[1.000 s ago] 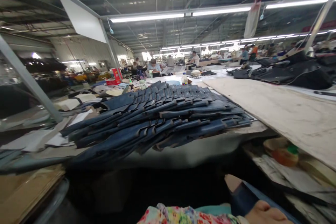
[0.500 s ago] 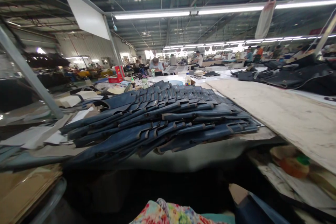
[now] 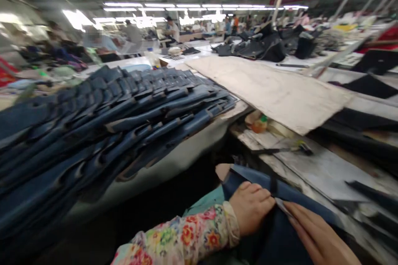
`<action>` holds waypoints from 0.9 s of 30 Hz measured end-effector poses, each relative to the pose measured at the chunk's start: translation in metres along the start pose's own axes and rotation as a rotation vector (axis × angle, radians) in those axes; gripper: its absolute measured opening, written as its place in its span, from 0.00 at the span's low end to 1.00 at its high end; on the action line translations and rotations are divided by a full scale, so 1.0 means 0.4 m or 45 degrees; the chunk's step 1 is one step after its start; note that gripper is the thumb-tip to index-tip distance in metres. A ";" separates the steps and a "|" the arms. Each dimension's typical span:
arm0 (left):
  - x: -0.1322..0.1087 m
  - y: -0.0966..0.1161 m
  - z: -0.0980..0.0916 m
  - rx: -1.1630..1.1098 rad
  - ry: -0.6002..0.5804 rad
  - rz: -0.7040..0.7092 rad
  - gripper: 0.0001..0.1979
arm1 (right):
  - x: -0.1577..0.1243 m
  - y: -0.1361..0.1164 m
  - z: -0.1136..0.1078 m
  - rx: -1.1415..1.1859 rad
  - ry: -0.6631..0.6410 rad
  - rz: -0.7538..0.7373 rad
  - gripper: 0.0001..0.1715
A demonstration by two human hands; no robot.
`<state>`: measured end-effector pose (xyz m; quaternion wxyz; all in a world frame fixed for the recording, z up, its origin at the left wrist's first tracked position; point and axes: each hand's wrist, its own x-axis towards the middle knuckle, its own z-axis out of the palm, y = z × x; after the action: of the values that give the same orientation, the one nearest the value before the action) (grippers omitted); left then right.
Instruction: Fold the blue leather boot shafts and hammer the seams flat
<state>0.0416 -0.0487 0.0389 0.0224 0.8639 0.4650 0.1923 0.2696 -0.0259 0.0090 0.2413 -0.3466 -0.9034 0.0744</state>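
A dark blue, leather-like panel (image 3: 303, 195) with a pale tan corner lies low at the right, in front of my body. My left hand (image 3: 252, 207), coming from a floral sleeve, is closed over its upper part with curled fingers. Close beside it, my right hand (image 3: 320, 232) pinches a greyish edge of the same panel between thumb and straight fingers. The fingertips of both hands nearly meet. A stack of similar blue pieces (image 3: 149, 112) lies overlapped in rows on the table to the left.
A pale board (image 3: 267, 87) covers the table beyond the panel. A tape roll (image 3: 257, 122) and a dark-handled tool (image 3: 280, 150) rest on the lower side surface. Dark pieces (image 3: 258, 45) are heaped at the back right. Several people sit at work far off.
The view has swung right and down. Both hands have come into view, holding the blue panel that showed only partly at the bottom before.
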 end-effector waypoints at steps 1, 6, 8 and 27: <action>0.004 -0.003 0.004 -0.038 0.003 -0.009 0.11 | 0.006 -0.024 -0.014 -0.070 -0.002 0.105 0.21; 0.010 -0.013 0.029 -0.102 0.005 -0.015 0.13 | 0.071 -0.115 -0.035 -0.110 -0.052 0.403 0.19; 0.009 -0.017 0.038 -0.094 0.019 0.006 0.14 | 0.082 -0.127 -0.037 -0.086 -0.076 0.465 0.19; 0.002 -0.021 0.047 -0.193 0.186 -0.019 0.14 | 0.088 -0.123 -0.059 -0.039 -0.126 0.369 0.22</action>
<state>0.0420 -0.0408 0.0198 0.0553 0.8400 0.4557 0.2892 0.2296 -0.0401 0.0580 0.1778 -0.4728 -0.8558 0.1115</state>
